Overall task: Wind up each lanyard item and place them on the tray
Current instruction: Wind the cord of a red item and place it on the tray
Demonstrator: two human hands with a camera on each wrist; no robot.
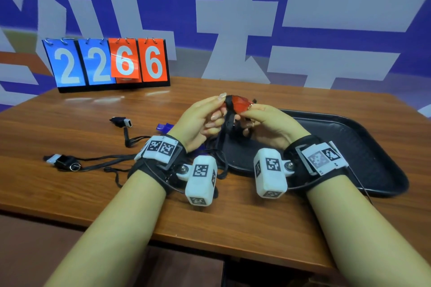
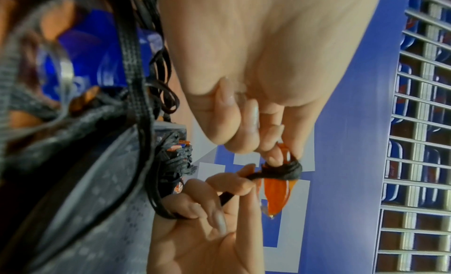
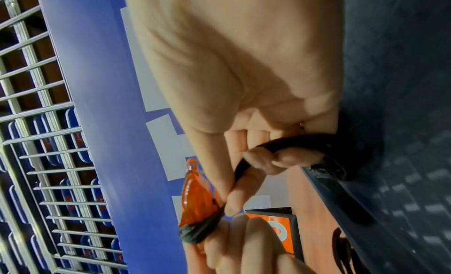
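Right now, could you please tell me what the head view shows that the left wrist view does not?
Only the head view shows the flip scoreboard reading 2266, the black tray's full outline, two more lanyard items lying on the wooden table, and both wrist camera mounts.

Only the left wrist view shows the metal shelving grid and the black cord bunched in wraps round the whistle's end.

Both show the left hand and right hand holding the red-orange whistle and its cord between them.
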